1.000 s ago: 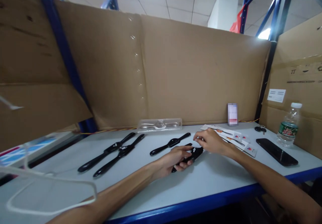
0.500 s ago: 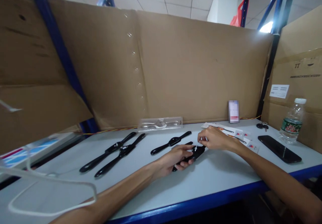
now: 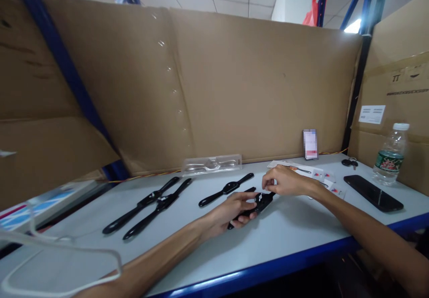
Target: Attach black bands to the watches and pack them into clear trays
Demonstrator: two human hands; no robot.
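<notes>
My left hand [image 3: 236,209] is wrapped round a black spokeshave [image 3: 264,203], tilted just above the tabletop. Closed in a pinch, my right hand [image 3: 279,180] is at the far end of that tool; what its fingertips hold, if anything, is hidden. Beyond my left hand lies another black spokeshave [image 3: 230,187], with part of a further black handle [image 3: 252,190] between it and the held one. Two more, a left spokeshave [image 3: 140,206] and a right spokeshave [image 3: 159,206], rest side by side on the left.
A clear plastic blister pack [image 3: 212,165] lies at the back. Printed cards [image 3: 317,173] lie behind my right hand. On the right are a black phone [image 3: 372,193], a water bottle [image 3: 389,157] and keys [image 3: 350,162]. A white cable [image 3: 63,237] loops at front left. Cardboard [image 3: 254,92] walls the back.
The camera view has shifted slightly. Both hands stay at the same spokeshave, with almost no visible movement of the fingers.
</notes>
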